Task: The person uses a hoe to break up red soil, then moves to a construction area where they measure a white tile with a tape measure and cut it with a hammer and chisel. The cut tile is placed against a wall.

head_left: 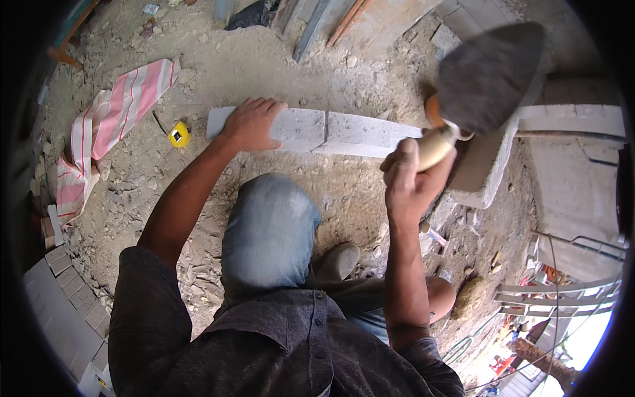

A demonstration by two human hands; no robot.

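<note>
My left hand (254, 124) grips the left part of a long, light grey block (360, 132), fingers over its top and thumb at its near side. The block lies crosswise on the dirt, and a dark line runs across it near the middle. My right hand (420, 178) is closed round the pale handle of a trowel (489, 76), raised past the block's right end. Its broad dark blade points up and to the right, slightly blurred. Behind the trowel's neck shows an orange piece (433, 110) I cannot make out.
A yellow tape measure (178, 134) lies left of the block, beside a pink-and-white striped sheet (109, 126). At the right stands a thick grey block (486, 159). Rubble covers the floor. Grey slabs (63, 304) are at lower left, and metal bars (314, 30) lean at the back.
</note>
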